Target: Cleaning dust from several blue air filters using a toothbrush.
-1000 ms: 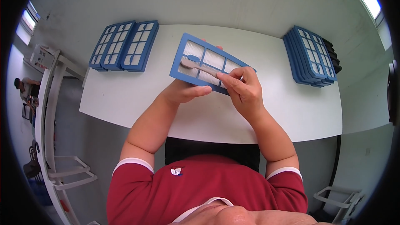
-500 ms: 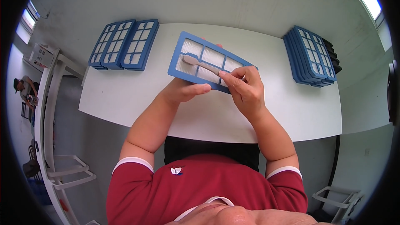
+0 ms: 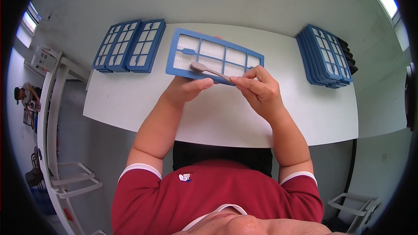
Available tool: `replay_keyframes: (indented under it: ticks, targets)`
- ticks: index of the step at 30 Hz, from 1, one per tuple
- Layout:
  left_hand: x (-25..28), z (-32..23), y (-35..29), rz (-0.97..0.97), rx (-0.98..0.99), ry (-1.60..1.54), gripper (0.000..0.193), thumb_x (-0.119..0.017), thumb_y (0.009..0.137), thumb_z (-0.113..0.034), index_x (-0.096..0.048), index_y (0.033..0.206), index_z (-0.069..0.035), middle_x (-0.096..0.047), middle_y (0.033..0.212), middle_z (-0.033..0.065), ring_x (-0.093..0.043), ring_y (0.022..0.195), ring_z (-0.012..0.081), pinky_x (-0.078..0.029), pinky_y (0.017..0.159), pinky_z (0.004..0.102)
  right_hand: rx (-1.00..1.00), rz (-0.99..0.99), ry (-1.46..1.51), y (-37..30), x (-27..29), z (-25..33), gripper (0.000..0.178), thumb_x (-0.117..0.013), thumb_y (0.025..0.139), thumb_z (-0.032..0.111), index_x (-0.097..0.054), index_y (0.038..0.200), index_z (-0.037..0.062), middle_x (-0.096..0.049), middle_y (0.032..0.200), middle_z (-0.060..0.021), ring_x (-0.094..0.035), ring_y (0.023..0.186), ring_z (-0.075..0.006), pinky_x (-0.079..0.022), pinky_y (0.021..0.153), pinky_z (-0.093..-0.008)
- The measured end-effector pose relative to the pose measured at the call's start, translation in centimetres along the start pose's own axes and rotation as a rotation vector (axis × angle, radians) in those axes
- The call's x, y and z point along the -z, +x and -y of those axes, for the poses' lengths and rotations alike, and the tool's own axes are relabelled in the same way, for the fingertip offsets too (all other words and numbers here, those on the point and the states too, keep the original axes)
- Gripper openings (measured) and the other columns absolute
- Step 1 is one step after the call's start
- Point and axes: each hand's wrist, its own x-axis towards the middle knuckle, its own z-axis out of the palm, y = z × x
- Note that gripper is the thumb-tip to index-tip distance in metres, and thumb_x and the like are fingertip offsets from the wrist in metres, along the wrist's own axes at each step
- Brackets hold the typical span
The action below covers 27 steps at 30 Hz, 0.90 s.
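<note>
Blue plastic frames the filter (image 3: 213,58) that we hold above the white table (image 3: 226,113), its pleated white panels facing up and its long side running left to right, tilted a little down toward the right. Our left hand (image 3: 185,90) grips the filter's near edge from below, thumb laid flat along the frame. Our right hand (image 3: 260,88) pinches the handle end of a grey stick (image 3: 210,71) between thumb and forefinger, the other fingers curled in. The stick lies across the filter's lower row of panels, its rounded tip resting near the left part of the frame.

On the table's far left lie three more filters (image 3: 129,46) side by side, touching one another. At the far right stands a stack (image 3: 324,55) of the same blue filters, leaning, with something dark just behind it that we cannot make out. Left of the table stands a white rack (image 3: 48,117), and beyond it a person (image 3: 24,98) is small at the picture's edge.
</note>
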Motion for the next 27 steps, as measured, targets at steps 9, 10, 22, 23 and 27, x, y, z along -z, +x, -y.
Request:
replay_keyframes:
  ticks: [9,10,22,23,27]
  targets:
    - [-0.2,-0.1,0.2,0.057,-0.047,-0.011,0.085,-0.065,0.066,-0.009,-0.023,0.140,-0.016,-0.032,0.140,0.0149,-0.030,0.132,0.0308,-0.032,0.106,0.0439,-0.073,-0.059,-0.139,0.2,-0.1,-0.6,0.025,-0.070,0.073,0.000,-0.071,0.094,0.0140,-0.052,0.072,-0.0043,-0.053,0.063,-0.0168,-0.045,0.051,-0.0271]
    - [-0.2,-0.3,0.2,0.059,-0.046,-0.013,0.085,-0.065,0.066,-0.009,-0.023,0.140,-0.016,-0.032,0.140,0.0149,-0.030,0.132,0.0308,-0.032,0.106,0.0439,-0.074,-0.060,-0.142,0.2,0.0,-0.7,0.025,-0.070,0.073,0.000,-0.071,0.094,0.0140,-0.052,0.072,-0.0043,-0.053,0.063,-0.0168,-0.045,0.051,-0.0271]
    - [0.3,-0.5,0.5,-0.003,-0.050,-0.025,0.087,-0.066,0.066,-0.010,-0.022,0.141,-0.017,-0.031,0.141,0.0165,-0.028,0.134,0.0323,-0.029,0.108,0.0444,-0.113,0.102,0.046,0.1,1.0,-0.3,0.029,-0.070,0.071,-0.003,-0.072,0.095,0.0141,-0.053,0.073,-0.0040,-0.053,0.062,-0.0157,-0.045,0.053,-0.0267]
    - [0.4,-0.4,0.5,0.004,-0.062,-0.021,0.087,-0.066,0.066,-0.010,-0.022,0.141,-0.017,-0.031,0.142,0.0168,-0.028,0.134,0.0324,-0.028,0.108,0.0445,-0.108,0.105,0.062,0.1,1.0,-0.5,0.029,-0.070,0.071,-0.003,-0.072,0.094,0.0139,-0.053,0.073,-0.0040,-0.053,0.062,-0.0156,-0.045,0.054,-0.0267]
    - [0.1,-0.2,0.6,-0.042,-0.083,0.011,0.091,-0.067,0.060,-0.012,-0.026,0.141,-0.021,-0.031,0.142,0.0177,-0.031,0.133,0.0347,-0.043,0.098,0.0454,-0.125,0.124,0.080,0.2,1.4,-0.8,0.027,-0.069,0.071,-0.004,-0.072,0.092,0.0132,-0.054,0.073,-0.0040,-0.054,0.063,-0.0159,-0.045,0.054,-0.0266]
